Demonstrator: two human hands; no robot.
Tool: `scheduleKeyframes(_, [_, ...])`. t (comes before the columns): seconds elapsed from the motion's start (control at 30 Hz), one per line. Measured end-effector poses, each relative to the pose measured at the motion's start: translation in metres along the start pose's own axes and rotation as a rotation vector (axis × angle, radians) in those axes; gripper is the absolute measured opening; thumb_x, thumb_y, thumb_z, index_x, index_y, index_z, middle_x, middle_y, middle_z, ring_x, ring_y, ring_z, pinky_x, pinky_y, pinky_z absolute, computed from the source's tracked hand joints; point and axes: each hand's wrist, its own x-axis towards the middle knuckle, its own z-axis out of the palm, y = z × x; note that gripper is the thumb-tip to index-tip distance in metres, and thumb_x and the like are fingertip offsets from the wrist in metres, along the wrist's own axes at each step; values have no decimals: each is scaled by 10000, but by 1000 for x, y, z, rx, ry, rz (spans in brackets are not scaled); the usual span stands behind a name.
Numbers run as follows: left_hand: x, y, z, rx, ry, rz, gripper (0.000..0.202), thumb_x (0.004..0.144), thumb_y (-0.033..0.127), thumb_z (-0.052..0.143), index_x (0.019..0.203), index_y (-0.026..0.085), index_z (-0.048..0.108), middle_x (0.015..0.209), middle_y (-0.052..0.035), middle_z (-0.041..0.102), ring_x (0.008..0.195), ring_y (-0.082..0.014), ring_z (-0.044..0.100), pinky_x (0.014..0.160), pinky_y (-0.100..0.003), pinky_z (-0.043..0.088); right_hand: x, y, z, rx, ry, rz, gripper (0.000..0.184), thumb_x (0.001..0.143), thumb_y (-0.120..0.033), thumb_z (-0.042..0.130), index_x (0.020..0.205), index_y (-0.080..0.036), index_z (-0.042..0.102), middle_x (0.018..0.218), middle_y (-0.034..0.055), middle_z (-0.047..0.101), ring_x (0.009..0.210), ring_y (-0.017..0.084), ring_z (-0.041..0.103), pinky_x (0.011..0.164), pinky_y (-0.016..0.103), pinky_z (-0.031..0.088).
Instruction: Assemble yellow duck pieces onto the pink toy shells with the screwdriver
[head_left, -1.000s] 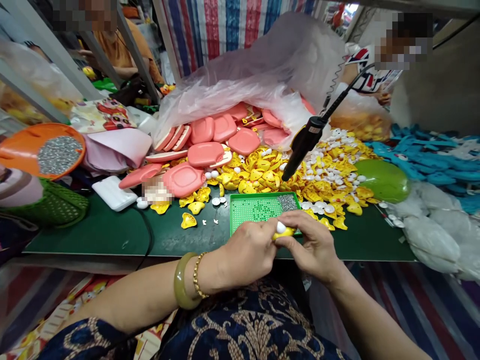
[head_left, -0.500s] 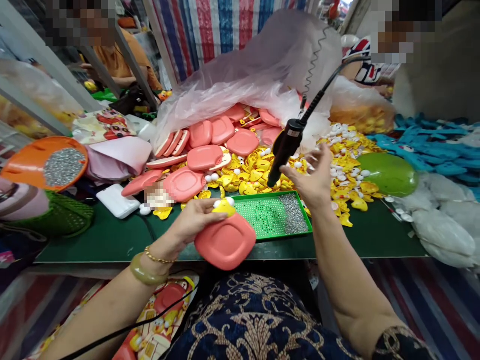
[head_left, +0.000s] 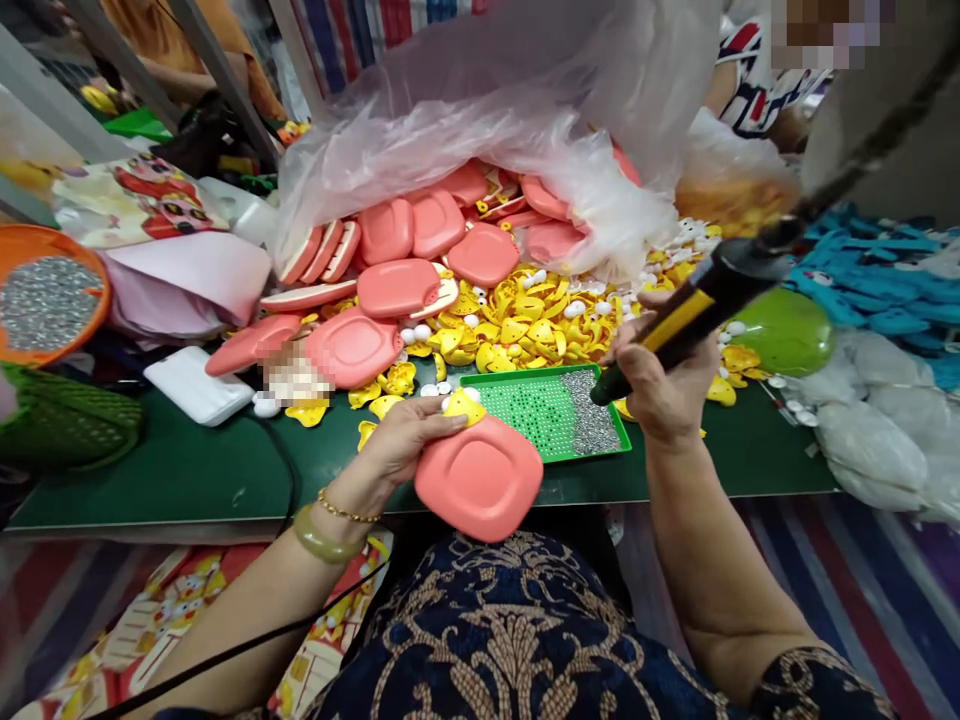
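Note:
My left hand [head_left: 401, 440] pinches the upper left edge of a salmon-pink, rounded plastic toy part [head_left: 478, 478] above the table's front edge. A small yellow duck-face piece [head_left: 465, 404] with white eyeballs sits at that part's top, by my thumb. My right hand [head_left: 671, 385] is wrapped around a black corded electric screwdriver [head_left: 686, 312], which tilts with its tip end down and to the left. Below that tip lies a green perforated tray [head_left: 525, 412] with small silver screws [head_left: 592, 415] heaped in its right end.
Behind the tray spread many yellow shell pieces [head_left: 525, 330] and white eyeballs. Pink parts [head_left: 397, 290] spill from a clear plastic bag [head_left: 465, 130]. At left are a white box [head_left: 196, 385] and an orange bowl [head_left: 97, 290] of screws. A green rounded piece [head_left: 784, 335] lies right. Other people sit beyond.
My right hand has closed around the screwdriver and moved it right and nearer to me. My left hand still holds the pink part. The view has shifted slightly downward and right.

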Motion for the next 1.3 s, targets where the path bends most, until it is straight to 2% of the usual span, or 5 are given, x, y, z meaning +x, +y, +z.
scheduleKeyframes(0.23, [33,-18,27,55,-132,-82,308,555,166,814,832,78,709,731,-78,705,602,-128,623,617,-240,482,-32,22,9,258,-48,86,597,644,-447,778,1153,-326,491,656,-72,523,527,101,522,500,261,469])
scheduleKeyframes(0.4, [43,-19,27,82,-109,-96,299,540,160,809,810,74,714,714,-77,704,585,-128,615,603,-236,473,-43,50,15,318,-22,139,569,677,-439,747,1165,-287,496,618,-73,519,482,101,493,465,262,432])
scheduleKeyframes(0.63, [49,-17,25,99,-130,-113,320,524,206,822,790,69,709,709,-76,696,571,-131,609,587,-237,461,-46,63,15,333,-26,192,522,666,-445,750,1092,-249,521,605,-64,523,488,113,495,475,275,439])
scheduleKeyframes(1.07, [48,-20,24,64,-143,-106,268,539,204,816,747,85,695,725,-81,691,609,-136,609,625,-251,461,-50,63,18,284,-30,190,525,656,-427,750,1091,-237,527,626,-67,537,493,102,499,484,265,443])
scheduleKeyframes(1.3, [50,-21,29,56,-178,-84,270,555,225,803,748,74,689,695,-71,673,576,-125,584,588,-241,437,-28,17,19,345,56,78,473,649,-532,720,1020,-273,583,614,-56,476,475,100,456,468,262,439])
